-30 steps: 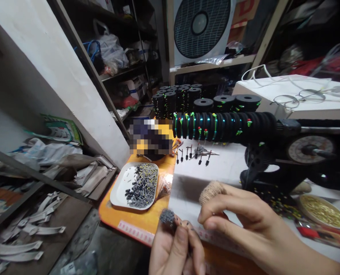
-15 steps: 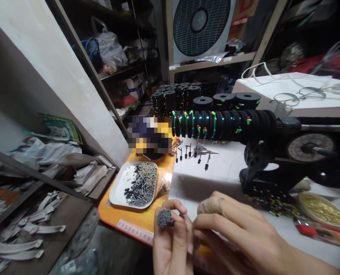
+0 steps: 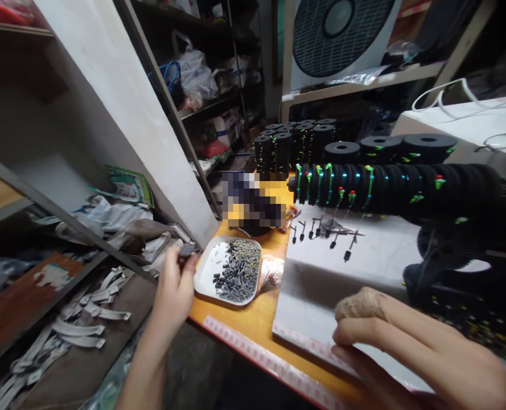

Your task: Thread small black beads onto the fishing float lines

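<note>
My left hand (image 3: 176,282) is at the left edge of the white tray, its fingers closed round a bundle of small grey pieces (image 3: 188,250), which is partly hidden and blurred. In the white tray (image 3: 205,270) lie loose small black, grey and yellow parts (image 3: 239,270). My right hand (image 3: 389,330), with tan tape wrapped round one finger, hovers over the white board's front edge. Its thumb and fingers are pinched together, and whatever is between them cannot be made out. Above and beyond it runs a black ringed roller (image 3: 389,188) carrying green, red and yellow floats on threads.
Small black pieces on short stems (image 3: 333,239) lie on the white board (image 3: 304,302). Behind stand several black spools (image 3: 342,151). A black machine frame (image 3: 432,256) supports the roller. The orange table's edge (image 3: 253,336) runs along the front; a white pillar (image 3: 150,131) rises at left.
My left hand has moved left, away from my right hand, to beside the tray with the grey bundle. The hands are now apart. The camera view has swung left.
</note>
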`<state>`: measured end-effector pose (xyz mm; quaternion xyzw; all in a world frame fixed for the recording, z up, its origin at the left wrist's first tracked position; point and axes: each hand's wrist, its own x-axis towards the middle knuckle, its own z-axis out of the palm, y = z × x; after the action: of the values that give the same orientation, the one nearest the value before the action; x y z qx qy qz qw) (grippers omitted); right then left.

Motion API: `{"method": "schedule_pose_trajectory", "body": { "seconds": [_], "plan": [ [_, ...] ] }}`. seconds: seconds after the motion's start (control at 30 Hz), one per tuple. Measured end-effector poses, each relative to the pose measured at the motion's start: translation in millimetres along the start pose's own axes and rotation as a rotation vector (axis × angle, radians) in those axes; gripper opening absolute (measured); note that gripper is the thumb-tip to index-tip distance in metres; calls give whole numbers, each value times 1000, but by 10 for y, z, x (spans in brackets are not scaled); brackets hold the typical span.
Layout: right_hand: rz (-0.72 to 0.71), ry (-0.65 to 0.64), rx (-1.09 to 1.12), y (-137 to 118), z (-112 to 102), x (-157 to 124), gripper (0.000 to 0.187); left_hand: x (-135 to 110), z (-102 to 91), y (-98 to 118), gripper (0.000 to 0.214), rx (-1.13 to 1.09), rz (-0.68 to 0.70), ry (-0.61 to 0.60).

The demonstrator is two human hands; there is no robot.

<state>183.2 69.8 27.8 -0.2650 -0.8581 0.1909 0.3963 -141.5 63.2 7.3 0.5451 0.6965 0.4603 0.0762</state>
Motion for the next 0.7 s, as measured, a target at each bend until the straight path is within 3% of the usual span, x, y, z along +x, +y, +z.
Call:
{"method": "schedule_pose_trajectory", "body": {
  "seconds": [0.1, 0.2, 0.3, 0.43, 0.53, 0.63, 0.67, 0.7],
  "plan": [
    [-85, -92, 27, 8, 7, 22, 17, 329, 23, -84, 10, 243, 49, -199],
    [-80, -83, 53, -3, 6, 40, 12, 478, 134, -60, 9, 429, 87, -345],
    [-25, -77, 40, -32, -8, 53, 14, 530, 209, -28, 20, 536, 100, -412],
    [-48, -116, 36, -39, -50, 80, 17, 555, 188, 57, 8, 535, 128, -392],
    [-46, -100, 30, -26, -79, 105, 19, 396, 150, 247, 12, 428, 151, -279],
    [-59, -82, -3, -30, -96, 119, 17, -11, 211, 517, 8, 222, 155, -253],
    [-58, -70, -12, -37, -97, 119, 16, -179, 267, 605, 12, 95, 155, -268],
    [-56, -55, -13, -47, -96, 118, 15, -347, 339, 685, 15, -223, 100, -278]
  ]
}}
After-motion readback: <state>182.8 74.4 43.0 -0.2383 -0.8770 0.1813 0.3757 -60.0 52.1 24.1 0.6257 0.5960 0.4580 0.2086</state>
